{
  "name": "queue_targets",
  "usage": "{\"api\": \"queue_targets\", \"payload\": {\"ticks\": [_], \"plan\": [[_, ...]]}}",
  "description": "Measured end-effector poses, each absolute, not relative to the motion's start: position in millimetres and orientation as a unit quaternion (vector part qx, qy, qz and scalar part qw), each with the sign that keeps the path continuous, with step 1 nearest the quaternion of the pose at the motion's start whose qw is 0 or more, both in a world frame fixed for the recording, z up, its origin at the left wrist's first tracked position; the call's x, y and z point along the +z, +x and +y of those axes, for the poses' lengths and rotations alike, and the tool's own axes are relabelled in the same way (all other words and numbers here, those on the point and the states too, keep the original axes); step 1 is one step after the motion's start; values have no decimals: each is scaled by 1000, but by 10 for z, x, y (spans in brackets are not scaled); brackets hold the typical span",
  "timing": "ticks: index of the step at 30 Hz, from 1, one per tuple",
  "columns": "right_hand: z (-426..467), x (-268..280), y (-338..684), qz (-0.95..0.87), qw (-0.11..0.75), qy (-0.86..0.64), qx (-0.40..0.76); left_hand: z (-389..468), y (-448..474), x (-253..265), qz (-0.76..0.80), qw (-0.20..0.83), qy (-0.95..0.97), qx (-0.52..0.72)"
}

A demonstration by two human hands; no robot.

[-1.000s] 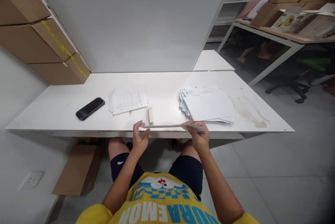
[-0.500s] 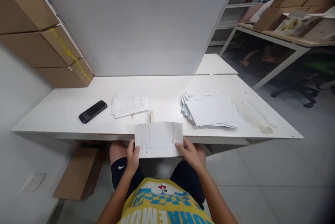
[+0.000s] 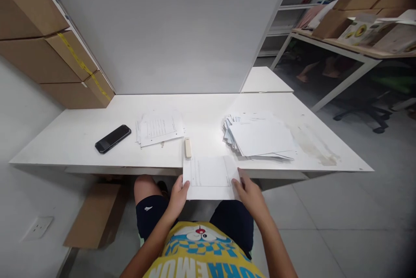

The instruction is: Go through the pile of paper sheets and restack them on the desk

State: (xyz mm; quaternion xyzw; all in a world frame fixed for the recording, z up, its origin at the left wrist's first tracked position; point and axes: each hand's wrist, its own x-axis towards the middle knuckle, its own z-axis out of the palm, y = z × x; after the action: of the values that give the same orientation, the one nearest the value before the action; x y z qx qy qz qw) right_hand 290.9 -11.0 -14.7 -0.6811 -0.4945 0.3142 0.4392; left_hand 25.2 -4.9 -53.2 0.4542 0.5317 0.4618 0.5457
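Both hands hold a white sheet of paper (image 3: pixel 211 178) with faint ruled lines, at the desk's front edge above my lap. My left hand (image 3: pixel 178 194) pinches its left side, thumb on top. At the right side my right hand (image 3: pixel 249 191) grips it the same way. Just beyond the sheet's upper left corner lies a small cream-coloured block (image 3: pixel 187 148), its kind unclear. Farther left rests a small pile of printed papers (image 3: pixel 160 128). A larger, uneven stack of papers (image 3: pixel 263 137) sits to the right.
A black phone (image 3: pixel 113 139) lies on the white desk (image 3: pixel 204 109) at left. Behind stands a whiteboard (image 3: pixel 172 35), with stacked cardboard boxes (image 3: pixel 74 70) beside it. Another box (image 3: pixel 94 215) is on the floor. Part of a person's legs shows under the far table (image 3: pixel 338 46).
The paper has moved right and turned slightly, with both hands moving along with it. The cream block is now more fully visible. The camera view has shifted a little.
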Motion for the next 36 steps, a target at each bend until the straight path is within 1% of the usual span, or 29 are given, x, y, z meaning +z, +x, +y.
{"api": "queue_targets", "payload": {"ticks": [3,5,7,9,13,16,18,21,25,29,33,36], "plan": [[-111,278,2840,-620,405,-655,152,-66,414,-509,537,574,409,463],[-32,492,2650,-701,380,-596,95,-90,502,-459,536,587,387,468],[101,588,2368,-780,335,-525,68,-105,573,-375,536,593,368,475],[250,572,2055,-839,274,-468,47,-101,626,-276,540,594,349,483],[461,417,1632,-878,168,-447,16,-63,675,-149,530,572,325,535],[494,369,1560,-885,136,-445,16,-54,664,-146,529,557,316,557],[468,370,1551,-881,135,-453,24,-69,635,-158,539,551,311,557],[398,336,1504,-863,156,-480,34,-94,576,-171,553,541,314,551],[358,150,1400,-843,185,-504,21,-57,519,-226,557,536,310,554],[434,-23,1383,-846,181,-501,16,12,503,-300,544,548,297,562],[484,-13,1446,-852,176,-492,38,-31,499,-315,541,555,294,559],[365,69,1556,-851,212,-479,40,-161,506,-278,536,563,269,568]]}}
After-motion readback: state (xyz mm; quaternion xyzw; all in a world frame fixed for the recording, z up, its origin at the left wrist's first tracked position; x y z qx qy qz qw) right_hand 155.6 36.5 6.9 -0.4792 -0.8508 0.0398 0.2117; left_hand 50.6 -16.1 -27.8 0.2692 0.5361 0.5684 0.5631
